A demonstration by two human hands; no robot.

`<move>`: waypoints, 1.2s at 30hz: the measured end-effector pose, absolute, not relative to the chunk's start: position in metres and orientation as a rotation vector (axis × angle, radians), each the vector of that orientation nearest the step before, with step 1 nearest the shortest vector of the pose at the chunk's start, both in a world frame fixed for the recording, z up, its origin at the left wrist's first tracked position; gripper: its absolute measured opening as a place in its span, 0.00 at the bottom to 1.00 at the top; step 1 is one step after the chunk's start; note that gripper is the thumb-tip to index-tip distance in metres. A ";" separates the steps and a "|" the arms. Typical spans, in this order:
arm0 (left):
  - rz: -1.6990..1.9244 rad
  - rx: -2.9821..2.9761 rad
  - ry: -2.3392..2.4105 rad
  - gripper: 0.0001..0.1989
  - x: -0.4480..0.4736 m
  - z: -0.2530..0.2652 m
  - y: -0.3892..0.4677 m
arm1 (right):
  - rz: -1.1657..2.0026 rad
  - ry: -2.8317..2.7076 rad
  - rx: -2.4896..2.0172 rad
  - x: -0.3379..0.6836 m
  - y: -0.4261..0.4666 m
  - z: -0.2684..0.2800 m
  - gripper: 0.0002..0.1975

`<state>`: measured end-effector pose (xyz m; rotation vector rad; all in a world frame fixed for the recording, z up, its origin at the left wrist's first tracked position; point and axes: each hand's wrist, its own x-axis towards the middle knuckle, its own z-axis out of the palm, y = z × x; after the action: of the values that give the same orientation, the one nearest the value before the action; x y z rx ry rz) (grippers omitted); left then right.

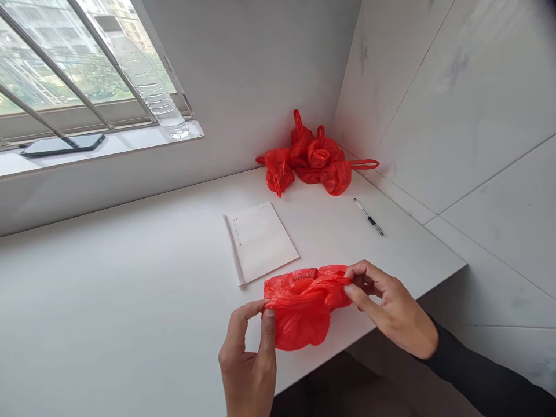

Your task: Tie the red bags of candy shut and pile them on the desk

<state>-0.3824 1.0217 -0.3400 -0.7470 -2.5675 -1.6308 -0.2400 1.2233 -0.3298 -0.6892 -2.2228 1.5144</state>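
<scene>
A red plastic bag (pixel 304 324) is stretched between my two hands near the front edge of the white table. My left hand (pixel 249 353) pinches its left end between thumb and forefinger. At the opposite end, my right hand (pixel 386 304) grips the gathered plastic with thumb and fingers. The bag looks crumpled, with folds running across its top; whatever may be inside is hidden. Just behind it lies a white notepad (pixel 264 243) with small print along its left side.
Several knotted red bags (pixel 319 156) are heaped in the back corner. A pen (pixel 369 218) lies on the white table (pixel 130 289) at the right. On the windowsill are a clear plastic bottle (pixel 152 87) and a phone (pixel 63 145). A tiled wall (pixel 469 116) borders the right side.
</scene>
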 end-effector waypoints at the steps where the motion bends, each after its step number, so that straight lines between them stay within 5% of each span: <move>1: -1.633 -0.714 -2.598 0.06 -0.381 -0.340 1.019 | 1.488 -2.250 -0.690 -0.240 1.223 -0.331 0.08; 6: -1.485 -1.040 -2.498 0.20 -0.371 -0.342 1.022 | 1.237 -2.394 -0.623 -0.244 1.213 -0.338 0.12; 11: -1.367 -1.259 -2.371 0.12 -0.371 -0.340 1.027 | 1.109 -2.414 -0.551 -0.248 1.209 -0.338 0.09; 14: -1.558 -0.878 -2.478 0.06 -0.375 -0.334 1.019 | 1.202 -2.400 -0.598 -0.245 1.212 -0.333 0.09; 18: -1.751 -0.310 -2.634 0.14 -0.372 -0.325 1.009 | 1.257 -2.392 -0.715 -0.238 1.216 -0.330 0.08; 21: -1.750 -0.497 -2.568 0.17 -0.365 -0.323 1.011 | 1.265 -2.403 -0.688 -0.235 1.213 -0.332 0.08; 24: -1.555 -0.873 -2.507 0.21 -0.359 -0.326 1.016 | 1.234 -2.438 -0.574 -0.237 1.209 -0.333 0.18; 27: -1.529 -0.973 -2.443 0.11 -0.360 -0.326 1.016 | 1.258 -2.440 -0.517 -0.241 1.208 -0.331 0.14; 29: -1.662 -0.731 -2.488 0.07 -0.364 -0.322 1.012 | 1.351 -2.403 -0.588 -0.243 1.209 -0.328 0.13; 33: -1.866 0.017 -2.616 0.23 -0.370 -0.305 1.006 | 1.586 -2.273 -0.733 -0.242 1.213 -0.324 0.16; 36: -2.043 0.230 -2.473 0.26 -0.367 -0.295 1.008 | 1.622 -2.234 -0.730 -0.238 1.214 -0.321 0.17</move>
<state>-0.3669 1.0082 -0.2948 0.2304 -2.4734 -2.0426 -0.2383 1.2138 -0.3209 -0.7304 -2.2342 1.6219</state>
